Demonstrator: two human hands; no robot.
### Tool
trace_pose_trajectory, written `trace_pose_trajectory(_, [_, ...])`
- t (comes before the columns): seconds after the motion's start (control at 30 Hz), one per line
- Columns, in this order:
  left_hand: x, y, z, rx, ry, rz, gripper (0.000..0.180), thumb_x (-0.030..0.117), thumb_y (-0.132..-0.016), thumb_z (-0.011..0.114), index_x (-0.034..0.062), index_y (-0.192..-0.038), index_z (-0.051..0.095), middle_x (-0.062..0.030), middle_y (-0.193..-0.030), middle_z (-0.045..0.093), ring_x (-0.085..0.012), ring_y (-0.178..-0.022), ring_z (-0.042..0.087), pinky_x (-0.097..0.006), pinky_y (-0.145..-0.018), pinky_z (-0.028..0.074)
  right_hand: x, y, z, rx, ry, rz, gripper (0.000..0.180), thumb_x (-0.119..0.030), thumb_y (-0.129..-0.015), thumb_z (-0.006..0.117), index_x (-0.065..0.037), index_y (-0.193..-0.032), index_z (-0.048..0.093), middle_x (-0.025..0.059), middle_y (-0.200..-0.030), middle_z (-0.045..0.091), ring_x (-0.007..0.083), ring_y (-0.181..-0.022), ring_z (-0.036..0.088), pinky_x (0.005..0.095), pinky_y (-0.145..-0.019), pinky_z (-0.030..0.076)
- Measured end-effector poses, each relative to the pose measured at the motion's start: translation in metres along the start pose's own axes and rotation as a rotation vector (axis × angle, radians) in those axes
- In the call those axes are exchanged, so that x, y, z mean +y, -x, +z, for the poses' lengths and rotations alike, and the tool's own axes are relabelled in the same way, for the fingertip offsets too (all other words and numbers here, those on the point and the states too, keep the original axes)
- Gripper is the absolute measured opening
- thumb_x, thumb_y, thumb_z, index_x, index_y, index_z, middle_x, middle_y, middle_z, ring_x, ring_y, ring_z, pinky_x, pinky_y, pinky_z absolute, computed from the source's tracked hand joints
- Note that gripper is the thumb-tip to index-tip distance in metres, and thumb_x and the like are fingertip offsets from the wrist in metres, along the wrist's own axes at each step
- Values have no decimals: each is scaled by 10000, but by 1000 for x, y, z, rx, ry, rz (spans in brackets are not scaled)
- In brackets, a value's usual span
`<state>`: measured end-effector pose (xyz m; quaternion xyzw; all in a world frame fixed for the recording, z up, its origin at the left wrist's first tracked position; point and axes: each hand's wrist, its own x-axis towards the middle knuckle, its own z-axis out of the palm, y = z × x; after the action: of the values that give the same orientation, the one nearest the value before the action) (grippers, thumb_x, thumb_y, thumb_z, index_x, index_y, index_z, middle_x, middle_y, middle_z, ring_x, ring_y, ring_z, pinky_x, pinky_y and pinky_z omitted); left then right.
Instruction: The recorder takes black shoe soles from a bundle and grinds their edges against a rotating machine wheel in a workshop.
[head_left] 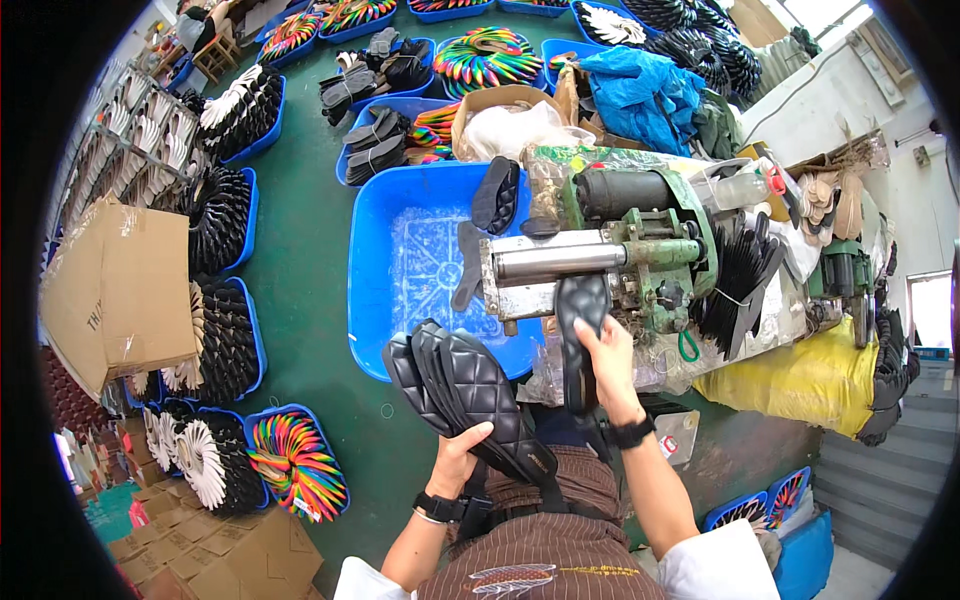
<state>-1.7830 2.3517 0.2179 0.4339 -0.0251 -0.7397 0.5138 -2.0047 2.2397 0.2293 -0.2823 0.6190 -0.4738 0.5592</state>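
My left hand (459,455) is closed round the near end of a fanned stack of black quilted insoles (462,385), held in front of the blue tub. My right hand (608,362) grips a single black insole (577,345), its far end close to the front of a green machine with a steel roller (560,262). Whether that insole touches the machine I cannot tell. Beyond and left of the roller, a quilted black insole (497,195) and a dark grey insole (467,265) lie at the right side of the blue tub (372,265).
A worktable (650,375) carries the machine, with a bundle of black strips (735,300) to its right. Yellow sheeting (800,385) hangs nearer. Tubs of rainbow insoles (297,462) and black insoles (215,215) line the left, beside a cardboard box (150,290). A blue tarp (645,90) lies behind.
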Motion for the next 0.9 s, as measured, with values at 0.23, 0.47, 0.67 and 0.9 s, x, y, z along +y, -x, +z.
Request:
trace_pose_trajectory(0.23, [-1,0,11,-42,-222,129,481,-41,-735,704,-18,-1194,562,-132,-1135,635,-249,-1010,636,-376,-914,510,21,96,31,-299,-11,143,143,-118,-848,705,-39,-859,587,-28,-739,585,43,-641,517,223,-579,438])
trace_pose_trajectory(0.47, [8,-1,37,-200,-146,43,604,78,-732,660,-45,-1286,452,-221,-1197,586,-357,-1112,586,-428,-929,508,5,4,-10,-12,-52,62,133,-65,-878,647,9,-970,587,49,-844,667,88,-696,607,241,-618,494])
trace_pose_trajectory(0.67, [-6,-8,23,-114,-215,77,478,3,-764,682,-24,-1220,543,-151,-1186,610,-239,-1084,603,-375,-940,493,19,94,28,-310,109,77,431,-94,-831,718,59,-1203,561,157,-1151,637,188,-1029,626,326,-934,484])
trace_pose_trajectory(0.9, [-19,-8,24,-145,-241,53,494,10,-753,727,1,-1220,565,-95,-1168,625,-202,-1050,602,-341,-959,469,25,95,12,-22,7,81,348,11,-775,740,21,-1033,508,118,-1010,653,160,-924,638,283,-847,514])
